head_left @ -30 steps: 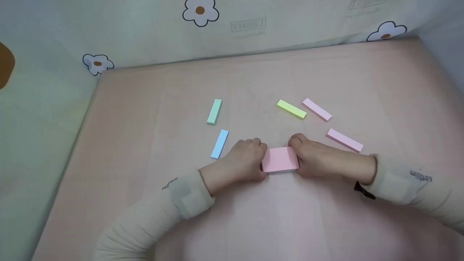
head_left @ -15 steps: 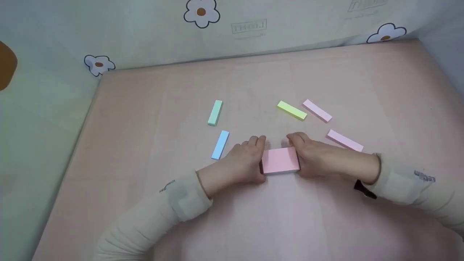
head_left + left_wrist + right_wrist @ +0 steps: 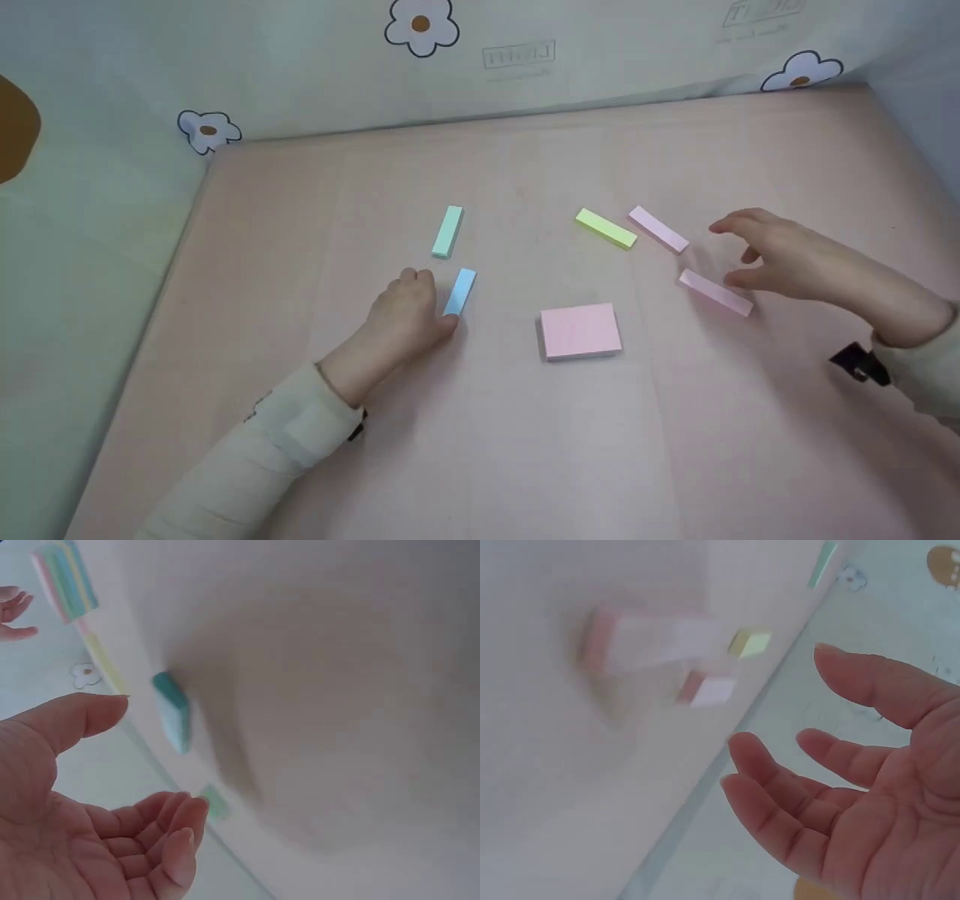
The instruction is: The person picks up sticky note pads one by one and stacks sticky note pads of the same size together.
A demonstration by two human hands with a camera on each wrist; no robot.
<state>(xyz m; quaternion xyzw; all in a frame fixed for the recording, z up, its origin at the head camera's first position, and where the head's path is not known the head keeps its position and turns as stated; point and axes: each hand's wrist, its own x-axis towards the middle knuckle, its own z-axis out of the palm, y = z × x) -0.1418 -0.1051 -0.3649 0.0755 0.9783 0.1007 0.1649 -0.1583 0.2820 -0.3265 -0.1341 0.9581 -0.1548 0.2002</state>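
My left hand hovers beside the blue oblong block, its thumb overlapping the block's near end in the head view. In the left wrist view a gap shows between the loosely bent fingers and the blue block. Over on the right, my right hand is spread above the nearer pink block, holding nothing. That pink block lies apart from the fingers in the right wrist view. Between the hands sits a neat pink-topped stack; the left wrist view shows its coloured layers.
Farther back lie a green block at left, plus a yellow block and another pink block side by side. A flower-print cloth wall borders the pink table surface at the back and left.
Both hands have let go of the stack's sides and moved apart: the left to the blue block, the right outward and back over the nearer pink block. The stack stays put.
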